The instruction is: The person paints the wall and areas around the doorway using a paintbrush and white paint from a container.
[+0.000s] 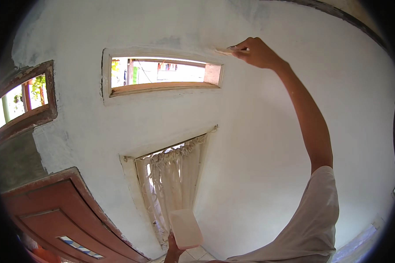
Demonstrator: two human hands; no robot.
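My right hand [255, 52] is raised high against the white wall [267, 122], closed round a flat, pale hand tool [224, 51]. The tool's edge meets the wall just above the right end of a narrow window opening [166, 87]; whether it is a brush or a scraper I cannot tell. Low in the view, my left hand [173, 247] grips the side of a pale rectangular tub [186, 228] with rounded corners. What the tub holds cannot be made out.
A gathered, cream curtain [175, 175] hangs in a window behind the tub. At lower left stands a reddish-brown door [61, 215]. Another wood-framed opening [52, 92] is at far left, above bare grey wall [15, 158]. Floor tiles [195, 253] show at the bottom.
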